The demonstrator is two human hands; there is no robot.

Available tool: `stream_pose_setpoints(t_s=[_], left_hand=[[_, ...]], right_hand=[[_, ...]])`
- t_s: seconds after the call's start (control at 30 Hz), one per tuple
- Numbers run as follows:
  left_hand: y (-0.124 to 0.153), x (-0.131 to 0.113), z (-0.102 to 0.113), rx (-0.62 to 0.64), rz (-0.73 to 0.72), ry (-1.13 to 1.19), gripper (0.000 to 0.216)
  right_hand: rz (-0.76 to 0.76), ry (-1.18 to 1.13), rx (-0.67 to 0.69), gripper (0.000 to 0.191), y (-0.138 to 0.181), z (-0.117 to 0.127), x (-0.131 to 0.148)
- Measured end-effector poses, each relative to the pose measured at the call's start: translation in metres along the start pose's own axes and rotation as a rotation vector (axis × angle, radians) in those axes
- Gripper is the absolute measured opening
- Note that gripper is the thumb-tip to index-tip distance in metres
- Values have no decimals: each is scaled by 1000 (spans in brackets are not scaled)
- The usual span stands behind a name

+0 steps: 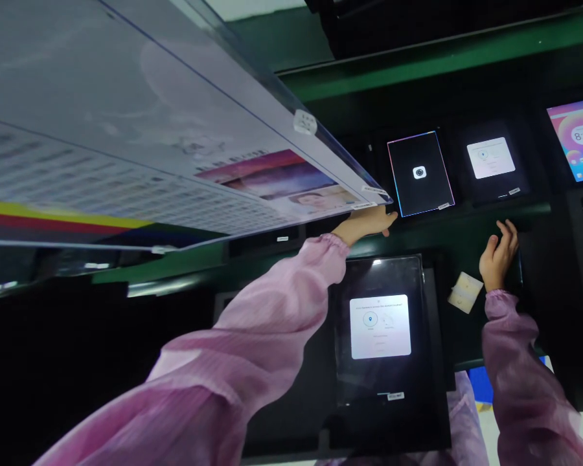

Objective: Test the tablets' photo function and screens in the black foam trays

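My left hand point(368, 222) reaches forward under the lower corner of a large clear-covered sheet, which hides part of it. The fingertips that show are stretched out and apart, near the lower left corner of a tablet point(420, 173) with a camera icon on its dark screen. On the right, my right hand point(500, 256) is held open with loosely bent fingers, holding nothing. It is just below a second tablet point(490, 158) showing a white pop-up box. Beside its wrist lies a small pale yellow square point(466, 292).
The printed sheet point(175, 129) hangs across the upper left, close to the camera. A tablet point(379, 382) with a white pop-up rests in front of my body. Another tablet point(580, 139) showing 8:28 is at the far right. The work surface point(432, 243) is green.
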State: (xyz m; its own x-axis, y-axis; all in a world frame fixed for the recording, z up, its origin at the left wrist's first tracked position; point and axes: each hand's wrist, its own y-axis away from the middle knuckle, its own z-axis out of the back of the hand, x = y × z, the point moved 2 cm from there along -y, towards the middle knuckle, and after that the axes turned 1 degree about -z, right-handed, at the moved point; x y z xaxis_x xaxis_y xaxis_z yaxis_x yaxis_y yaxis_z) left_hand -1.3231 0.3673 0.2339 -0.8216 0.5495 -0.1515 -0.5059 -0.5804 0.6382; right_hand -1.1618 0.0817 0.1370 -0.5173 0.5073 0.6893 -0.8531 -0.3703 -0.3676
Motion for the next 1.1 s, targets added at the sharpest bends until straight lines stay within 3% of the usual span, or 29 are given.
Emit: stream_pose_setpoints(t_s=[0.17,0.3,0.47,0.63,0.77,0.97,1.1], left_hand=[[7,-25,3,15,56,-61,40],[13,-43,2,-30,50,-186,56],[15,-43,1,-7,35,-182,53],[10,-40,-14,-24,9,-167,70],[-12,-42,-10,-120,64,29,60],[-31,-39,-1,-214,59,288,27],[-27,-42,3,-332,35,766,22]], right_hand=[[-17,-30,-3,49,0,1,1],[-8,-43,-11,48,0,1,3],[-18,-42,-13,48,1,0,1],[-28,-49,-11,49,1,-2,-3],[-19,-72,-31,48,0,-3,-3],[-51,-85,-30,47,-1,-4,-3],[-55,-103,-15,45,-2,-5,-4]])
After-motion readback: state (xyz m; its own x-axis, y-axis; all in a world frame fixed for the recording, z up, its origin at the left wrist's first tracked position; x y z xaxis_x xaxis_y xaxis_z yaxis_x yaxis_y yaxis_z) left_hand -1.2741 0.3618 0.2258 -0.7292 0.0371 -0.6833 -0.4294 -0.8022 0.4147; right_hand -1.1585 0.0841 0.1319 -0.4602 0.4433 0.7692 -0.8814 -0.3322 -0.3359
